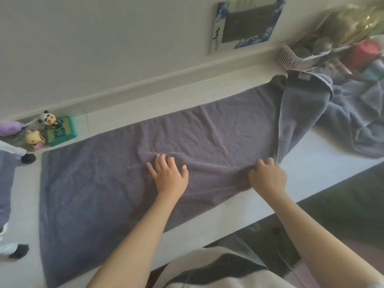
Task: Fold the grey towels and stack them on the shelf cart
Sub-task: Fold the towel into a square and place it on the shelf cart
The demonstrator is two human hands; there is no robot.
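Grey terry towel (pixel 116 179) lies spread flat along the white tabletop (pixel 311 163). Left hand (pixel 169 175) presses its middle, fingers splayed wide; right hand (pixel 268 176) pinches the towel's folded-over end.

The right hand (pixel 268 176) has its fingertips tucked into a fold of the grey towel (pixel 116 183), so the grip itself can't be made out. The towel's near left corner runs off the bottom edge. A second towel (pixel 357 121) is cut by the right edge, its far end lost in blur. The basket (pixel 291 57) up there holds smeared shapes, impossible to name. At the left edge, a purple thing (pixel 9 127) is half cropped.
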